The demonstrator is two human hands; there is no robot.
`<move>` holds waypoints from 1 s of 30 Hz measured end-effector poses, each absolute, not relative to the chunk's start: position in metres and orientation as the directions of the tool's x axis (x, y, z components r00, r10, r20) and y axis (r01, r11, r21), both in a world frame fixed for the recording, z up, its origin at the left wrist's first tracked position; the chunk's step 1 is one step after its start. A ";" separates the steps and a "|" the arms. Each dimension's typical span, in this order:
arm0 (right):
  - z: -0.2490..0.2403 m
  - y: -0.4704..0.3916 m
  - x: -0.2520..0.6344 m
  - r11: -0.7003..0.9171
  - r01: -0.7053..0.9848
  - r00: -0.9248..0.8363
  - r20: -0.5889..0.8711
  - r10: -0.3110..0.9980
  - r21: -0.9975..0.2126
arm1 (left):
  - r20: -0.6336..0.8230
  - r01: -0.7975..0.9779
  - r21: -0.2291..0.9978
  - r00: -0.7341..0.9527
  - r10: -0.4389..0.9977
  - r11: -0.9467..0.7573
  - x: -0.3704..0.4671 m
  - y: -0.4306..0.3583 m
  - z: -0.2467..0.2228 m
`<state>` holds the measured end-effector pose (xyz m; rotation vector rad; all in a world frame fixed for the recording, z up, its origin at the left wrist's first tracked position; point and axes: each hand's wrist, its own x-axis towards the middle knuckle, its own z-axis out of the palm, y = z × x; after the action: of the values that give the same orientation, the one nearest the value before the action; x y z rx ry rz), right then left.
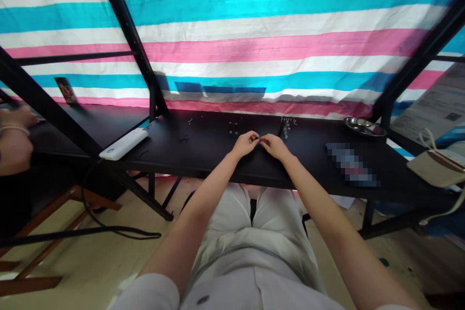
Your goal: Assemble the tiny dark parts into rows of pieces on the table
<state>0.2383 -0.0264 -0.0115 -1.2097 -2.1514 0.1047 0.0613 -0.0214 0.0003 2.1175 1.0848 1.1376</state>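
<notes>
My left hand (245,143) and my right hand (273,146) meet fingertip to fingertip over the middle of the black table (203,155). Both pinch something very small between them, too tiny to name. Just beyond the hands lie small metal parts (286,126) in a loose group, and a few more small parts (233,128) sit to the left of them.
A white power bank (124,144) lies at the left of the table with a cable hanging to the floor. A metal dish (364,127) sits at the far right, a bag (438,167) beyond it. Another person's hand (16,128) shows at the left edge. Black frame struts cross above.
</notes>
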 end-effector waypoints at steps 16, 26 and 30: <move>0.005 -0.034 0.256 -0.046 0.884 0.218 0.323 0.921 -0.465 | 0.458 0.443 0.703 0.317 0.831 -0.557 0.061 -0.017 -0.006; 0.009 -0.033 0.263 -0.180 0.870 0.318 0.242 0.917 -0.459 | 0.469 0.450 0.688 0.324 0.822 -0.570 0.060 -0.016 -0.008; 0.008 -0.030 0.264 -0.186 0.882 0.313 0.242 0.918 -0.433 | 0.462 0.453 0.690 0.324 0.826 -0.564 0.060 -0.016 -0.008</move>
<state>0.2636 -0.0300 0.0080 -2.0895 -1.5894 0.0977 0.0598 -0.0159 -0.0077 2.1563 1.1278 1.1398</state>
